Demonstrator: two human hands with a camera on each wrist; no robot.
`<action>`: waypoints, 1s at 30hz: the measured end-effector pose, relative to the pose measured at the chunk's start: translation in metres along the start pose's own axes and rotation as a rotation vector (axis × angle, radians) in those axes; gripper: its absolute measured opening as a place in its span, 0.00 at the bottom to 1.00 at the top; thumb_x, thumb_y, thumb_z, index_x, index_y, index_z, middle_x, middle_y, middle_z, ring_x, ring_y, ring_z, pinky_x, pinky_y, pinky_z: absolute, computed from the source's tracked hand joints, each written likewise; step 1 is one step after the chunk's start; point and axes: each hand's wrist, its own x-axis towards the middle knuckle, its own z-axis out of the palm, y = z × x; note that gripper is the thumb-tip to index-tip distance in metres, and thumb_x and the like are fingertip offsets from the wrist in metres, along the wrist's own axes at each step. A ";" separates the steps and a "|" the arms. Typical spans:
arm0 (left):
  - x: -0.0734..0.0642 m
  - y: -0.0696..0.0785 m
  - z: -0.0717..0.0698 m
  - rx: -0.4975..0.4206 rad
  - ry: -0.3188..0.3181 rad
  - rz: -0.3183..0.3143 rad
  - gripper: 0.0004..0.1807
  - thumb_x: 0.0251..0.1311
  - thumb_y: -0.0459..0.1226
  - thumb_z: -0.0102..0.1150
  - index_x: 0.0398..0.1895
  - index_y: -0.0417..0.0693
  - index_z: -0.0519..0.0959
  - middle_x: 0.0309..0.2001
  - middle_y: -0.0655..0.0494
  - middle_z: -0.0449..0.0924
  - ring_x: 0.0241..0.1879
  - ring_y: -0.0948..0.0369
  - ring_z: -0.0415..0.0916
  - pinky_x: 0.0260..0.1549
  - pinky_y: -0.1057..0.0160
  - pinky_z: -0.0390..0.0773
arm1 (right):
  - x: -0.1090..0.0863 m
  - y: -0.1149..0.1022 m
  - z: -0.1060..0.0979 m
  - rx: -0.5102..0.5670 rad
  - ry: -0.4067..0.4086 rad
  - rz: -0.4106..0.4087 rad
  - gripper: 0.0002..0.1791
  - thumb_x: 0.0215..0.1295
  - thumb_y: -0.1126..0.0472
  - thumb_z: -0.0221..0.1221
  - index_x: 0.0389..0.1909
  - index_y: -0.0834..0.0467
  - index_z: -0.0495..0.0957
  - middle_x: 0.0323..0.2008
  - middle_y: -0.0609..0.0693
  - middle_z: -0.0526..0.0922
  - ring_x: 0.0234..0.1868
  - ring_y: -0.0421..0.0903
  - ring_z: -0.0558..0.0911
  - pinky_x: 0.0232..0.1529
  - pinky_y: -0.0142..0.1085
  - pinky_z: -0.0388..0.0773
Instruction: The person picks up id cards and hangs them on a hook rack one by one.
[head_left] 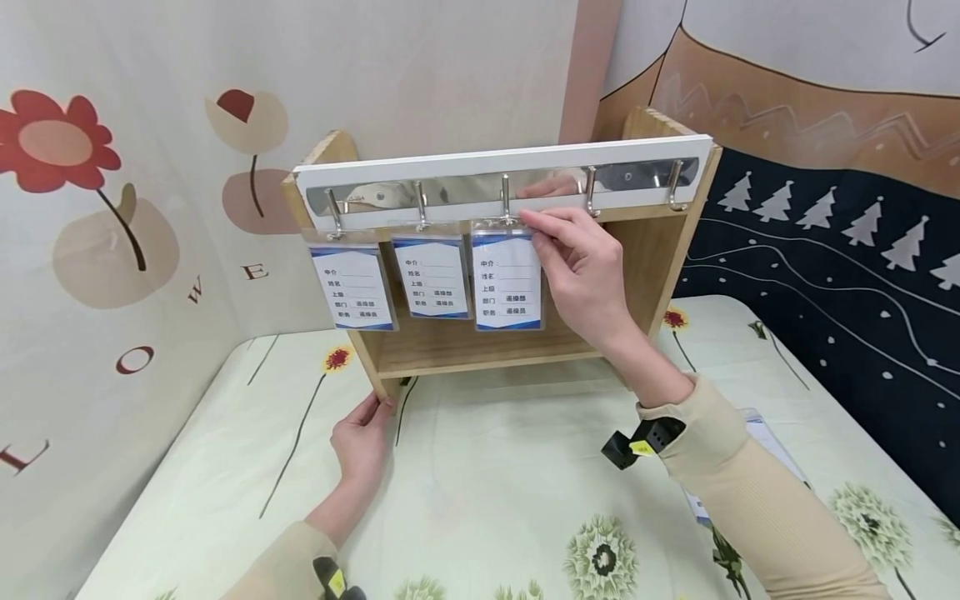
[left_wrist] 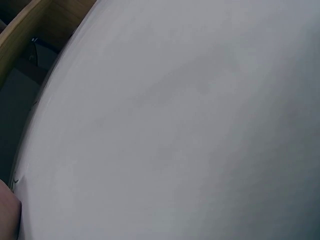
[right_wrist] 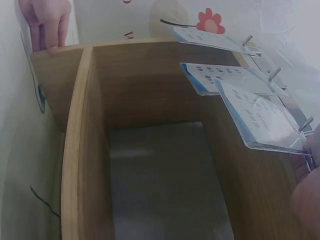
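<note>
A wooden shelf point(head_left: 487, 350) carries a white rail point(head_left: 450, 162) with several metal hooks along its top front. Clear-sleeved ID badges hang below the three leftmost hooks: a left badge point(head_left: 352, 287), a middle badge point(head_left: 433, 279) and a third badge point(head_left: 507, 287). With thumb and fingertips, my right hand point(head_left: 581, 275) pinches the third badge's top right corner, just under its hook. My left hand point(head_left: 362, 446) grips the lower left end of the shelf's side panel; the right wrist view shows its fingers bent over the wood.
Another badge point(head_left: 776, 446) lies on the flowered tablecloth point(head_left: 495, 467), partly hidden by my right sleeve. The two rightmost hooks, including the end hook point(head_left: 675, 185), carry no badge. Printed curtains point(head_left: 465, 75) stand behind and beside the shelf.
</note>
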 end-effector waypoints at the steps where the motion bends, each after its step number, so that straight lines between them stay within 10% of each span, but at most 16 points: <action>1: 0.000 0.000 0.000 -0.001 -0.001 0.000 0.19 0.70 0.35 0.62 0.61 0.36 0.80 0.55 0.38 0.81 0.49 0.65 0.82 0.39 0.83 0.77 | 0.000 0.001 0.000 0.000 0.000 0.001 0.13 0.70 0.76 0.58 0.53 0.70 0.84 0.45 0.61 0.84 0.35 0.44 0.76 0.33 0.24 0.72; 30: 0.001 -0.002 0.001 0.021 0.009 0.018 0.19 0.70 0.34 0.61 0.61 0.36 0.80 0.54 0.40 0.82 0.56 0.50 0.80 0.39 0.84 0.75 | -0.028 0.005 -0.006 0.110 0.119 0.111 0.16 0.67 0.82 0.56 0.52 0.71 0.83 0.49 0.60 0.83 0.50 0.47 0.82 0.55 0.36 0.82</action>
